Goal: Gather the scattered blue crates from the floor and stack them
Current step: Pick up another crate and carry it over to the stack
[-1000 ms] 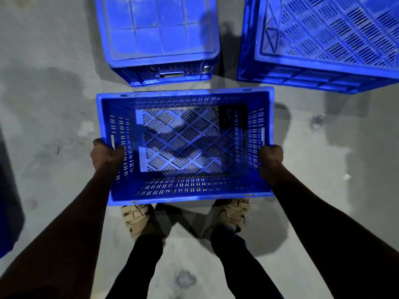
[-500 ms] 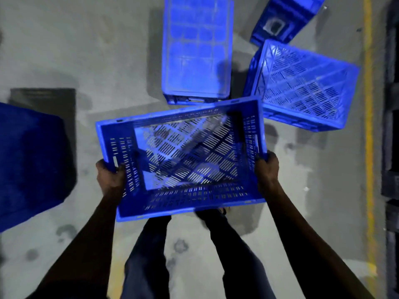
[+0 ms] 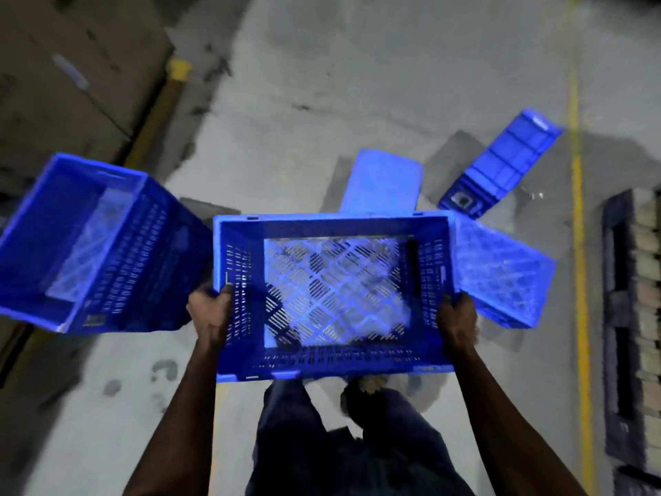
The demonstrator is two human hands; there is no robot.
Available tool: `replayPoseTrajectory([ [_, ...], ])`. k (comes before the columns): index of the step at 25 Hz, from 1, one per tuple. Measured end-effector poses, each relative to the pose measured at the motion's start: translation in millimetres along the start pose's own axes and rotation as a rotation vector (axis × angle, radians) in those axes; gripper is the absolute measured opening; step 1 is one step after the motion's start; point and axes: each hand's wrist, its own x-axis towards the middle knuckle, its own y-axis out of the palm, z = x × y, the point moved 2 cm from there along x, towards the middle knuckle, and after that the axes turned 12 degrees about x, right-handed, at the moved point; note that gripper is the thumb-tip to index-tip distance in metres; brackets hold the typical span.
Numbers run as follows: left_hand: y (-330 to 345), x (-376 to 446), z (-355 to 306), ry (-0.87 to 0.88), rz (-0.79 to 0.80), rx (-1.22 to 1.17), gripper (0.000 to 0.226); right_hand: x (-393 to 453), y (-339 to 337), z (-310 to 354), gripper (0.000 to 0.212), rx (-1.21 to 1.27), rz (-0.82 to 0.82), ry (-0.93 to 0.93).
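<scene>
I hold a blue slotted crate [image 3: 332, 356] level in front of me, open side up, above the floor. My left hand [image 3: 211, 313] grips its left wall and my right hand [image 3: 456, 318] grips its right wall. To the left stands another blue crate [image 3: 89, 241], open side up and higher than the floor crates. On the floor beyond lie three more: an upturned crate [image 3: 500, 277] at the right, an upturned one [image 3: 381, 184] behind the held crate, and a tilted one [image 3: 500, 166] farther right.
Cardboard boxes [image 3: 64, 84] fill the upper left behind a yellow floor curb [image 3: 157, 112]. A yellow line [image 3: 579, 281] runs down the floor at the right, with a dark pallet of goods [image 3: 633, 316] beyond it. My legs and feet show below the crate.
The crate has been lifted higher and levelled as I turned left and straightened up. The crate on the left and the boxes have come into view; floor crates now sit farther away.
</scene>
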Motion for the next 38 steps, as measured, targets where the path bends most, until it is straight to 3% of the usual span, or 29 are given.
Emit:
replayPoseTrajectory([
  [4,-66.4,-18.6,6.6,-0.040,-0.167,-0.131,0.024,-25.1,-1.0,74.8,0.055,-0.056,0.074,-0.272],
  [8,-104.5,-13.8,40.8,-0.099,-0.251,-0.252,0.024,-51.2,26.0,138.7,0.056,-0.062,0.085,-0.504],
  [11,-131.1,-3.1,67.9,-0.170,-0.311,-0.318,0.020,-71.5,67.8,177.5,0.044,-0.084,0.120,-0.551],
  [19,-214.0,33.4,128.0,-0.295,-0.474,-0.439,0.024,-147.5,183.1,241.4,0.039,-0.101,0.190,-0.739],
  [29,-258.0,86.6,163.5,-0.593,-0.756,-0.504,0.032,-187.3,382.8,352.5,0.036,-0.127,0.522,-0.908],
  [38,-267.0,145.3,161.0,-0.811,-0.926,-0.620,0.031,-214.4,538.0,448.0,0.031,-0.217,0.856,-0.920],
])
